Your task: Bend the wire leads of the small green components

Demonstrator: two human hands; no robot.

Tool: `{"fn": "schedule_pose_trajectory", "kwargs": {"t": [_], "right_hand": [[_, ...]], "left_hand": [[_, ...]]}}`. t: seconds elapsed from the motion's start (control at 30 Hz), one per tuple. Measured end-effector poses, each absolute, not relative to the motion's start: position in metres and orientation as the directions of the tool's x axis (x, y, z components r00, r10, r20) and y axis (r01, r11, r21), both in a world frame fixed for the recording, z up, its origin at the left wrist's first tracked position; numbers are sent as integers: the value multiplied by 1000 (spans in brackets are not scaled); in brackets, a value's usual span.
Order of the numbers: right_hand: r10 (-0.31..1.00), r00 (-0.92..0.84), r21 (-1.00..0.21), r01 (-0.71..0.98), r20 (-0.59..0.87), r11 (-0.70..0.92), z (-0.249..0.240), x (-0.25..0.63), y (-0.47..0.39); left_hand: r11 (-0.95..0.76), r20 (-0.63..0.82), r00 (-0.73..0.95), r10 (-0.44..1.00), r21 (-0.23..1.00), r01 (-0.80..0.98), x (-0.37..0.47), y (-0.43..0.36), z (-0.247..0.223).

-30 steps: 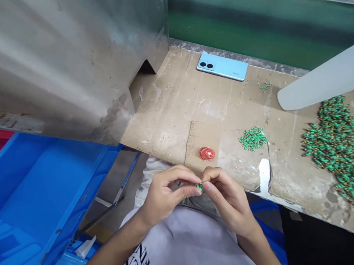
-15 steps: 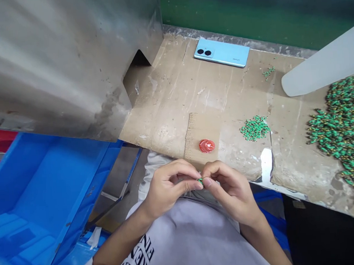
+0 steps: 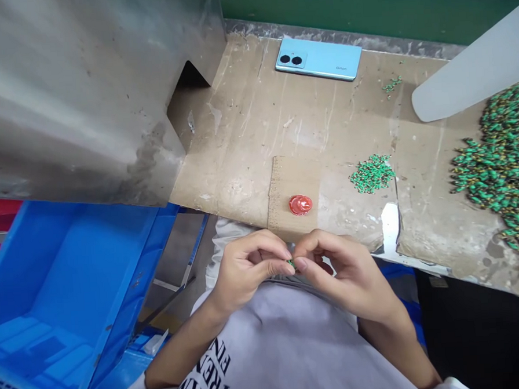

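Observation:
Above my lap, at the table's front edge, my left hand (image 3: 250, 270) pinches a small green part (image 3: 291, 263) between thumb and forefinger. My right hand (image 3: 344, 274) is closed in a pinch at the right side of that same part, its thumb and forefinger touching it. The fingertips cover most of the part. Just beyond the hands, a glossy red lump (image 3: 300, 204) sits on a cardboard strip (image 3: 295, 172). A small heap of similar green parts (image 3: 373, 174) lies to the right of it.
A large pile of green and gold-coloured parts (image 3: 502, 176) covers the right side, beside a whitish tube-like object (image 3: 466, 70). At the back lie a light-blue phone (image 3: 322, 60) and a few green parts (image 3: 392, 84). A metal panel (image 3: 84, 99) and blue crate (image 3: 80, 268) stand left.
The view has shifted slightly, so the table things sit higher in the picture. Both hands stay together at the green part, with the right fingers slightly changed in pose.

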State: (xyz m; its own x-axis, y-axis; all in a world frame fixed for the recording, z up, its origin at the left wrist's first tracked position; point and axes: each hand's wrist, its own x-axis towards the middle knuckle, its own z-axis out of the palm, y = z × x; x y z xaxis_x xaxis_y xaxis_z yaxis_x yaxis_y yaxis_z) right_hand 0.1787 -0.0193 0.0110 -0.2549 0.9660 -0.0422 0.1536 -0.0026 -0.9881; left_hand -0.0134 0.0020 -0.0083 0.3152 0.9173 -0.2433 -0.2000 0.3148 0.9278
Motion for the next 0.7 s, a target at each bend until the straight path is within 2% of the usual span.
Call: {"fn": "schedule_pose_trajectory", "kwargs": {"t": [0.13,0.33,0.53,0.7], "right_hand": [[970,-234,-966,225,70,124,12,181,-23],[953,-245,-948,220,176,232,12,180,-24],[949,-254,-959,162,187,232,12,178,-25],[968,-212,-984,89,133,154,10,174,-29]], "left_hand": [[345,-266,323,908,912,-221,-14,0,-12],[160,-91,280,956,958,-236,-14,-1,-14],[-109,172,227,959,958,-264,-10,1,-16],[-192,241,184,953,950,-246,-9,0,-21]]}}
